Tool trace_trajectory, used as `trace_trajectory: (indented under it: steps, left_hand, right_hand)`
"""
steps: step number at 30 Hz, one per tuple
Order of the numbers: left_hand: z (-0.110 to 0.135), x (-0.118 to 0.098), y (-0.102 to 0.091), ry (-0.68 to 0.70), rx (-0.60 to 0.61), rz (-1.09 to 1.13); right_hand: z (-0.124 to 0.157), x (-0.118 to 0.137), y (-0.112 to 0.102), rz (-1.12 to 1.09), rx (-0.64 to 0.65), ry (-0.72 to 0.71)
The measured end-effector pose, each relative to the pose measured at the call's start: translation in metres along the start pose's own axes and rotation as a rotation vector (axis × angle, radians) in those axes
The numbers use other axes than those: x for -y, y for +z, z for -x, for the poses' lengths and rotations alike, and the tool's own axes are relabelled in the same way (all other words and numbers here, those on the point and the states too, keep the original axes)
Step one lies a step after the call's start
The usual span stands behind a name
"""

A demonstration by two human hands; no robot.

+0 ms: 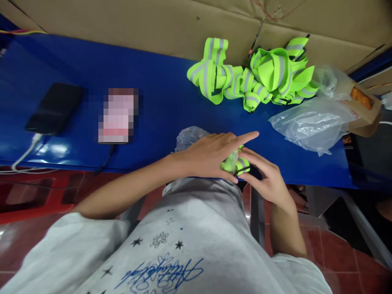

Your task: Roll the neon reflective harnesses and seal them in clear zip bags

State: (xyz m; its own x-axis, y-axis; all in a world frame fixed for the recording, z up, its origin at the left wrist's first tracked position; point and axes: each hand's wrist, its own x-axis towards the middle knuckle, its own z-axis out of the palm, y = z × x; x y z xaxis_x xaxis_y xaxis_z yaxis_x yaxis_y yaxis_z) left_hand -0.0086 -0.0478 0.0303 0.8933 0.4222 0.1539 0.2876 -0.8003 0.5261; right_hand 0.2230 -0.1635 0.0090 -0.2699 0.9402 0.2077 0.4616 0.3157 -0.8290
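A rolled neon-yellow reflective strap (243,165) with a grey stripe is between my two hands at the table's front edge. Part of the roll sits inside a small clear plastic bag (232,160). My left hand (208,152) grips the bag, thumb below and index finger stretched out above it. From the right, my right hand (265,175) pinches the roll between thumb and fingers at the bag's mouth. More clear plastic (189,136) shows behind my left wrist; whether it joins the held bag is hidden.
A heap of neon-yellow reflective straps (275,73) lies at the back of the blue table (159,102). To its right are a clear plastic bag (312,120) and a brown box (366,102). A black power bank (55,108) and a phone (118,118), both cabled, lie left.
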Motion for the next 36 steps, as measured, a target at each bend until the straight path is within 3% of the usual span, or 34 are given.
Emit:
trace_trajectory:
  steps: [6,9,12,16,21,23,27,29,32,36]
  left_hand:
    - [0.001,-0.004,0.008,0.046,0.044,-0.246]
    - [-0.001,-0.006,0.007,0.059,0.056,-0.353]
    - [-0.004,-0.011,0.002,0.030,0.037,-0.388]
    - [-0.005,-0.021,-0.003,0.030,0.040,-0.429]
    - [-0.007,-0.030,-0.002,0.091,0.049,-0.500]
    - [-0.007,-0.032,-0.006,0.043,0.027,-0.425]
    - [-0.007,-0.033,-0.026,-0.236,-0.158,-0.219]
    - [-0.005,-0.027,-0.039,-0.254,-0.198,-0.077]
    - [-0.005,-0.002,-0.052,-0.166,-0.191,0.256]
    - [-0.012,0.048,-0.047,-0.217,-0.140,0.769]
  right_hand:
    - [-0.010,-0.011,0.033,-0.085,-0.334,0.089]
    - [-0.012,-0.005,0.042,0.044,-0.389,0.080]
    - [-0.012,0.005,0.039,0.095,-0.262,-0.034]
    - [-0.012,0.009,0.024,-0.002,0.100,-0.069]
    - [-0.017,0.007,0.012,-0.041,0.235,-0.133]
    - [-0.023,0.011,0.011,-0.017,0.232,-0.165]
    - [-0.043,0.020,0.001,0.155,0.004,-0.238]
    - [-0.056,0.021,-0.010,0.163,-0.053,-0.238]
    - [-0.082,0.015,-0.029,0.003,-0.013,-0.190]
    - [-0.119,0.001,-0.037,-0.229,0.046,-0.044]
